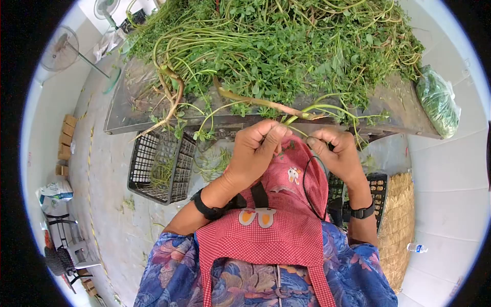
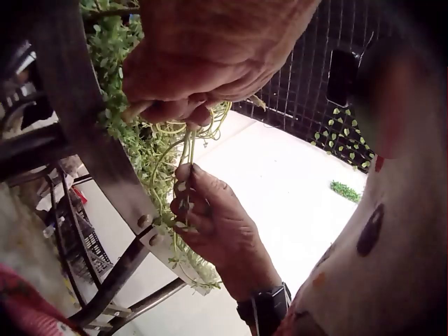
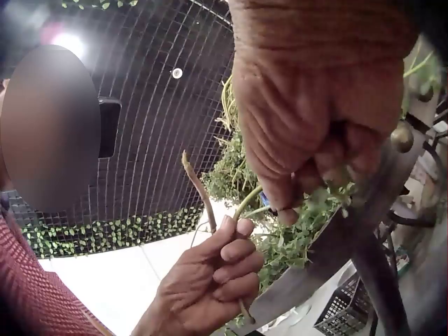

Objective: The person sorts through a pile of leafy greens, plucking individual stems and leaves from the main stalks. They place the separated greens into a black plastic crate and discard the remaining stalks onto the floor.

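Note:
My left hand (image 1: 258,152) grips a plant stem in curled fingers, just in front of the table's near edge. Beside it, my right hand (image 1: 335,152) pinches thin green stems (image 2: 188,148) between thumb and fingers. A short stretch of stem spans the gap between both hands. Above them in the head view lies a thick brownish stem (image 1: 250,99), and green shoots trail off to the right. In the right wrist view a stem (image 3: 199,187) sticks up behind the left hand (image 3: 210,280). A large heap of leafy green stems (image 1: 286,51) covers the table (image 1: 115,115).
A forked woody root (image 1: 176,97) overhangs the table edge at left. Below stands a black plastic crate (image 1: 179,179) with some stems inside. A bag of greens (image 1: 437,102) lies at the table's right end. Woven matting (image 1: 399,225) is at lower right, and a fan (image 1: 60,48) stands far left.

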Available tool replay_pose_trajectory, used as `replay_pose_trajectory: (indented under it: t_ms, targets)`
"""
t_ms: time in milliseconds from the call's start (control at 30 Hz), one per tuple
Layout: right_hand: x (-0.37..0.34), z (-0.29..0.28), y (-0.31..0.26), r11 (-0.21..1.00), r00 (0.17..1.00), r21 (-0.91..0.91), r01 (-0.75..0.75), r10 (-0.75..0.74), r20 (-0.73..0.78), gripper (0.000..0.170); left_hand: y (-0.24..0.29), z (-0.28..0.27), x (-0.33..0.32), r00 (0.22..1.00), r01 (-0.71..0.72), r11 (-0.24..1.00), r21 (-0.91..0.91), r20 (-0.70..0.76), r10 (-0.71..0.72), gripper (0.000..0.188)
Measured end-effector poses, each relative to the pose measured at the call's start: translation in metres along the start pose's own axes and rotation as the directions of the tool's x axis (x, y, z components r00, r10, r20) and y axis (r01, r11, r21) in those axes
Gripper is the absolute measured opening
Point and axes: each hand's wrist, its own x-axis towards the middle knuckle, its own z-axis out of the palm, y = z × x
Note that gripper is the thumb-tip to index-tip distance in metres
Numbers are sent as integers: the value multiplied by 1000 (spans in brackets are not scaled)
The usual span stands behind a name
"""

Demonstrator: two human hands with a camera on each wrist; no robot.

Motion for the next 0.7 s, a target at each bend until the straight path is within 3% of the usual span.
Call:
replay_pose_trajectory:
  t_ms: [33, 100, 133, 167, 200, 233, 300, 333, 367, 433, 467, 500, 533, 567, 600, 633, 700]
  targets:
    - [0, 1, 2, 1000, 1000, 0, 0, 0, -2, 8, -2, 0, -1, 1000, -1, 1000, 1, 2, 1, 26]
    - [0, 4, 5, 975, 986, -219, 33, -68, -153, 14, -5, 2, -3, 996, -86, 976, 203, 26, 82, 24]
    - [0, 3, 2, 975, 986, -221, 35, -70, -153, 14, -6, 3, -3, 996, -88, 975, 202, 26, 84, 24]
    - [2, 2, -3, 940, 921, 308, -145, 241, -305, 13, -6, 4, -3, 994, -107, 965, 238, 25, 104, 22]
    - [4, 1, -7, 618, 784, 764, -188, 562, -262, 13, -6, 4, -3, 992, -125, 953, 275, 23, 124, 20]
    - [3, -5, -6, 619, 785, 763, -187, 561, -262, 13, -5, 3, -4, 992, -126, 953, 275, 22, 125, 20]
    - [5, -25, -6, 68, 908, 998, 8, 418, -36, 11, -3, 2, -2, 989, -143, 938, 317, 19, 145, 18]
    - [5, -23, -13, 182, 881, 983, -37, 470, -54, 13, -1, 2, -1, 989, -144, 937, 319, 17, 146, 18]
    - [4, -18, -19, 179, 878, 983, -36, 475, -55, 13, 0, 5, -1, 979, -197, 913, 358, 14, 205, 17]
    - [4, -8, -28, 485, 948, 854, -189, 318, 29, 20, 2, 9, 2, 963, -255, 885, 390, 24, 268, 17]
    - [7, -2, -30, 676, 945, 710, -198, 325, -46, 25, 3, 11, 2, 954, -281, 870, 405, 22, 298, 17]
    - [10, 5, -27, 677, 945, 709, -196, 324, -48, 25, 4, 11, 3, 944, -305, 853, 422, 16, 330, 16]
    - [15, 13, -22, 890, 966, 454, -33, 145, -215, 24, 3, 11, 3, 943, -306, 853, 423, 15, 331, 16]
    - [17, 17, -20, 983, 946, 135, 127, -79, -314, 24, 2, 11, 4, 924, -353, 822, 447, 30, 381, 16]
    - [12, 9, -32, 994, 984, 79, -73, 85, -159, 20, 0, 10, 4, 903, -397, 789, 469, 45, 427, 16]
    - [13, 11, -31, 994, 984, 79, -72, 84, -158, 20, -1, 9, 3, 903, -397, 789, 470, 44, 428, 16]
    - [15, 18, -27, 995, 975, -8, 103, -103, -196, 18, -2, 10, 1, 920, -372, 786, 493, 84, 383, 15]
